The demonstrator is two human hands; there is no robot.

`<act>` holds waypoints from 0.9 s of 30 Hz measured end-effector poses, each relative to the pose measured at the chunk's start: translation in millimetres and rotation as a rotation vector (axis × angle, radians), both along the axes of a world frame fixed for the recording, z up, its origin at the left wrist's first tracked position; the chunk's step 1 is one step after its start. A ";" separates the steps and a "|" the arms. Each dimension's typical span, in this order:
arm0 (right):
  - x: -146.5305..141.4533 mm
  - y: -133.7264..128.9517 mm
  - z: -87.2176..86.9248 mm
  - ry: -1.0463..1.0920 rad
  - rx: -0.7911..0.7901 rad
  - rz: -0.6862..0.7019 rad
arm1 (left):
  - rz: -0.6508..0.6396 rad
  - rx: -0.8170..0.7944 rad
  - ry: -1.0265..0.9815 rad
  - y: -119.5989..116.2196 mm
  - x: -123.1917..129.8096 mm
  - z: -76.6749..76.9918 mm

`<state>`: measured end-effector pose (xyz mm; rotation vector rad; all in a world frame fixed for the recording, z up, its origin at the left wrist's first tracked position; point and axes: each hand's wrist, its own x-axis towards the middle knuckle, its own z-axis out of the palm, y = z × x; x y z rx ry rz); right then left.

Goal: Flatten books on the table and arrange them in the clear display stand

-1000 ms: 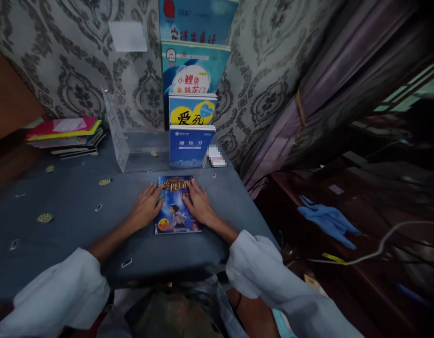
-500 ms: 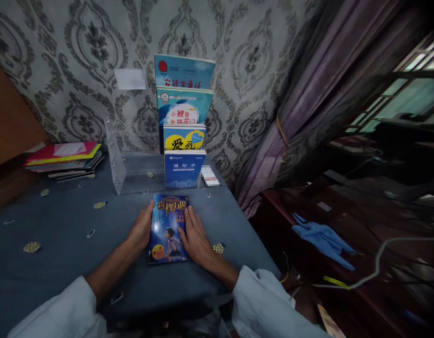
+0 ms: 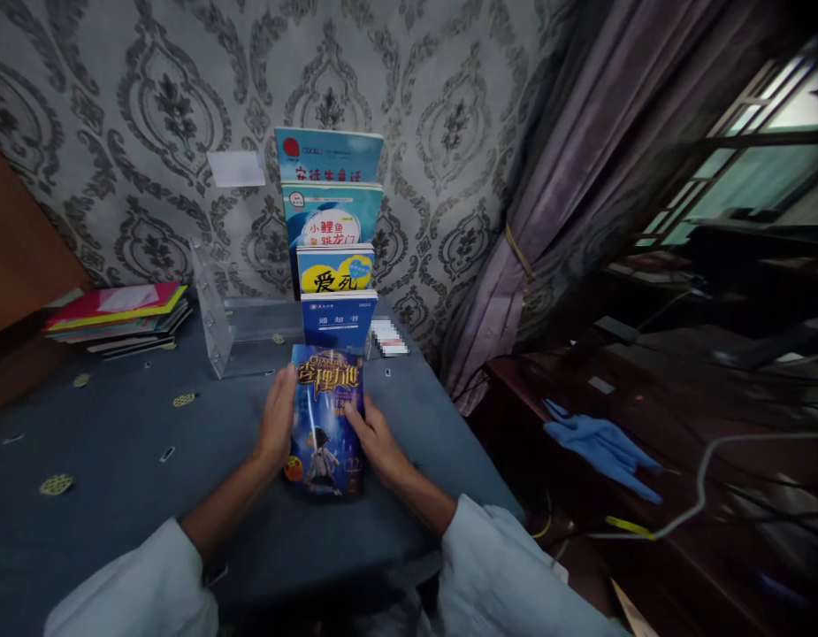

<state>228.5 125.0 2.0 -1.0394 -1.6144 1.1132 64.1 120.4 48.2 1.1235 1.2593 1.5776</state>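
A dark blue book point(image 3: 325, 433) with gold title letters and a cartoon figure is between my two hands, its upper end lifted. My left hand point(image 3: 276, 420) grips its left edge. On the right edge is my right hand point(image 3: 380, 440), its thumb on the cover. Just behind stands a clear stepped rack point(image 3: 213, 310). Several books stand in its right part, one behind another: a blue one point(image 3: 335, 320) in front, a yellow one point(image 3: 335, 270), a teal one point(image 3: 332, 217) and a taller blue-green one point(image 3: 329, 155) at the back.
A stack of colourful folders point(image 3: 120, 310) lies at the left of the blue tablecloth point(image 3: 136, 504). A white packet point(image 3: 388, 337) is beside the rack. To the right, a dark red table point(image 3: 508, 416) bears a blue cloth point(image 3: 600, 447) and cables. A purple curtain point(image 3: 501, 265) hangs behind.
The dark blue book has tilted up off the tablecloth, its upper end now overlapping the front book in view. My hands moved with it, gripping its sides. The camera view shifted slightly.
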 end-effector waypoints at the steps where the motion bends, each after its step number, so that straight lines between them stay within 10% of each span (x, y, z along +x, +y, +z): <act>1: -0.3 0.7 9.7 0.049 0.021 0.031 | 0.023 0.039 0.012 -3.1 1.2 7.5; 6: 4.6 -5.9 38.2 0.021 0.251 -0.080 | 0.036 0.245 0.180 -19.1 -3.7 7.8; 14: 22.6 -19.7 10.6 -0.246 0.473 -0.212 | 0.002 0.087 0.582 -30.4 -25.8 -47.9; 27: 28.2 1.3 14.4 -0.403 0.482 -0.167 | 0.056 0.321 0.937 -20.8 -35.8 -31.0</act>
